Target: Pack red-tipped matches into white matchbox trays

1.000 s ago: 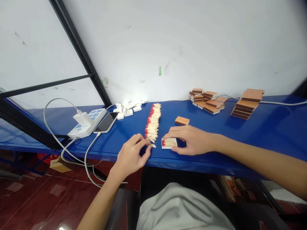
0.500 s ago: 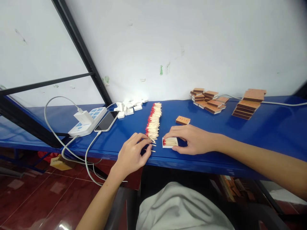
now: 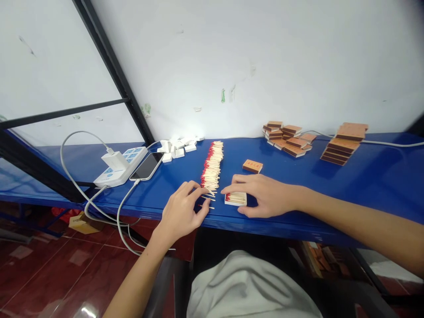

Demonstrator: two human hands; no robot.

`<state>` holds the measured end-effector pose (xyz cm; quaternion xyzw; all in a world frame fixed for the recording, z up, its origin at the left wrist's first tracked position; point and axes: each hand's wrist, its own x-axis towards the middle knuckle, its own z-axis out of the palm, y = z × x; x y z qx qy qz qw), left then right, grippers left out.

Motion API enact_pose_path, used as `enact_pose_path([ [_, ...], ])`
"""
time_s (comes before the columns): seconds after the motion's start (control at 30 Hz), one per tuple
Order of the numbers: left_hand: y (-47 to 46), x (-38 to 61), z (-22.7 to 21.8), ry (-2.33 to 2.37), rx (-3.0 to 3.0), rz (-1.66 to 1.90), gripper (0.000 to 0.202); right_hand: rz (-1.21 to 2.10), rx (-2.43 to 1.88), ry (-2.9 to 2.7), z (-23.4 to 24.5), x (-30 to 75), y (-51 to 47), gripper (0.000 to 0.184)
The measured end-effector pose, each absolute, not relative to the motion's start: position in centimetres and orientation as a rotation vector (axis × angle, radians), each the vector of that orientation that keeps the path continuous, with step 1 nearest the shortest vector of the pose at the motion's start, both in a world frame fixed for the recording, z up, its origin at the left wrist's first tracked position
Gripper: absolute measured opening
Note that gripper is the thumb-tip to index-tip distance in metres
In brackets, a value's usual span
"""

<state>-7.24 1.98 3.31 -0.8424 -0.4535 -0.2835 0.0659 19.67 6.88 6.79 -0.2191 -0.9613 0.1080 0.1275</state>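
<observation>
Loose red-headed matches (image 3: 212, 165) lie in a long row on the blue table. At the row's near end is my left hand (image 3: 183, 207), thumb and index finger a little apart around a few stray matches; no firm grip on one shows. My right hand (image 3: 265, 196) reaches over a white matchbox tray (image 3: 236, 204) holding several matches. Its index finger stretches along the tray's far edge past the left corner, while the thumb is apart near the front edge. An orange matchbox sleeve or box (image 3: 252, 166) lies just behind the right hand.
White trays (image 3: 179, 148) are heaped at the back left. A phone (image 3: 147, 166) and a power strip (image 3: 124, 170) with cables lie farther left. Matchboxes are piled (image 3: 288, 139) and stacked (image 3: 344, 143) at the back right. The table's front edge (image 3: 265, 227) runs below the hands.
My right index finger has moved left, off the tray's corner to beyond it, and the thumb has shifted slightly nearer me. The left hand has barely moved.
</observation>
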Motion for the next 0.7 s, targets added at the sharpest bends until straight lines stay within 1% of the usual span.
enact_pose_path([
  [0.1,2.0,-7.2,3.4,-1.371,-2.551,-0.852,0.021,0.254,-0.661,-2.858,6.7,19.2,6.7,0.058],
  [0.2,2.0,-7.2,3.4,-1.374,-2.552,-0.859,0.02,0.273,-0.664,-2.865,6.7,18.7,6.6,0.061],
  [0.5,1.8,-7.2,3.3,-1.325,-2.548,-0.919,0.016,0.423,-0.584,-2.797,6.5,18.0,6.8,0.057],
  [0.7,1.9,-7.2,3.2,-1.269,-2.548,-0.979,0.014,0.5,-0.608,-2.83,6.8,17.5,7.3,0.059],
])
